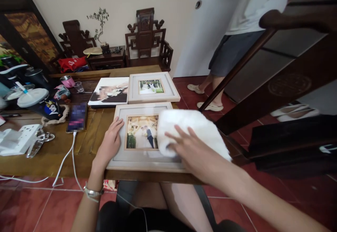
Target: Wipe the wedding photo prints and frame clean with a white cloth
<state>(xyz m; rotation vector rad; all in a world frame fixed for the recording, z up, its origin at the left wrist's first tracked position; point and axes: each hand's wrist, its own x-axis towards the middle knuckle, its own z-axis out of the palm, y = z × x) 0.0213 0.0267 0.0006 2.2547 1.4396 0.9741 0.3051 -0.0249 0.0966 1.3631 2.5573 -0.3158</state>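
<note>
right arm (263,194) extends — fingers (181,132) spread on fluffy white cloth (201,122).

a shiny silver-toned band (92,192) circles the left wrist (92,180); both forearms (244,185) are bare, the fingers (181,131) slender; black clothing (158,222) sits at the lap, with bare thighs (181,202) showing beyond it.

1. Soft indoor light, brightest on the white cloth (206,130).
2. Wood panel (284,84) dim at 3 o'clock.
3. Wide-angle stretch slants the cabinet (28,25), 10 o'clock.
4. Phone (76,118) pixelated, 9 o'clock.
</note>
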